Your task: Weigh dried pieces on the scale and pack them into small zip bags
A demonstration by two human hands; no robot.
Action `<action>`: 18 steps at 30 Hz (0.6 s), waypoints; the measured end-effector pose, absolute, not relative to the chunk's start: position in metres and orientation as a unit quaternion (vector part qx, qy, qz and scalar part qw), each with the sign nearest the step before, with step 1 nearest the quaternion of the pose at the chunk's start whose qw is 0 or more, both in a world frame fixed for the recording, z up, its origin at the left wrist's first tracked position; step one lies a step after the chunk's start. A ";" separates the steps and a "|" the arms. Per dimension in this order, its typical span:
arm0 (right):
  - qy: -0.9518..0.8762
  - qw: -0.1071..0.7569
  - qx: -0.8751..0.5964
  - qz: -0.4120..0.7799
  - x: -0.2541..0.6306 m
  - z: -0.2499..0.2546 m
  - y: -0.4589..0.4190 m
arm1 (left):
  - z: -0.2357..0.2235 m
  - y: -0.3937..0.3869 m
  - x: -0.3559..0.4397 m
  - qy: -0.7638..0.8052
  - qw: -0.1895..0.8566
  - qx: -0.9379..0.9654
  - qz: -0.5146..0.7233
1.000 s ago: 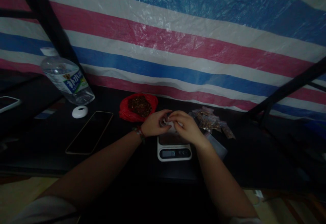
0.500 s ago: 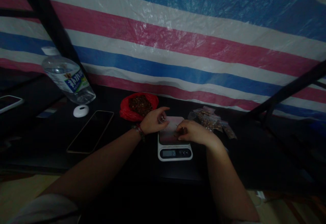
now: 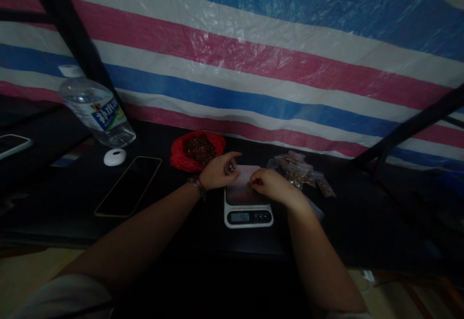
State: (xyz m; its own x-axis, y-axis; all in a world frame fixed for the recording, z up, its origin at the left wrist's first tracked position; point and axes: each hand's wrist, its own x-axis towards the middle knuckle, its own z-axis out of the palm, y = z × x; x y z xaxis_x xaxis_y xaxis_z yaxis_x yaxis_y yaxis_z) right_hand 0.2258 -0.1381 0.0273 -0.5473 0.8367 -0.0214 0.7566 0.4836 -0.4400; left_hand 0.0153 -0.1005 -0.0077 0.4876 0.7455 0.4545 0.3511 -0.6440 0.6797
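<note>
One scale (image 3: 243, 194), partly under R hand (image 3: 271, 186)

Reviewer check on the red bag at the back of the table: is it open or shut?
Open: the red bag has its mouth spread wide, and the dark, crumbly contents show inside it.

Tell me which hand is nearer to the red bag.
The left hand. It is right by the near edge of the red bag, while the right hand is farther off, over the right side of the scale.
</note>
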 end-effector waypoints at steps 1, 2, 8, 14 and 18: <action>-0.858 0.098 -0.464 0.196 0.225 0.028 -0.138 | -0.008 -0.100 0.015 0.334 0.259 0.822 0.381; -0.860 0.100 -0.463 0.189 0.225 0.030 -0.139 | -0.009 -0.100 0.015 0.335 0.258 0.823 0.380; -0.845 0.252 -0.445 0.156 0.222 0.039 -0.142 | -0.008 -0.101 0.015 0.324 0.242 0.844 0.351; -0.856 0.330 -0.377 0.131 0.198 0.030 -0.145 | -0.004 -0.109 0.020 0.261 0.215 0.880 0.334; -0.858 0.324 -0.376 0.135 0.196 0.030 -0.145 | -0.003 -0.109 0.018 0.259 0.216 0.879 0.337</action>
State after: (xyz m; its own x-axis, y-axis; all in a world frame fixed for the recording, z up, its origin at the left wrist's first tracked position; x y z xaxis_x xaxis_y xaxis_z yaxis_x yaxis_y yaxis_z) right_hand 0.1962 -0.1449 0.0304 -0.5072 0.7327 0.4538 0.5580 0.6805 -0.4749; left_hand 0.0185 -0.1090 -0.0027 0.6386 0.6014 0.4802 0.3109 -0.7724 0.5539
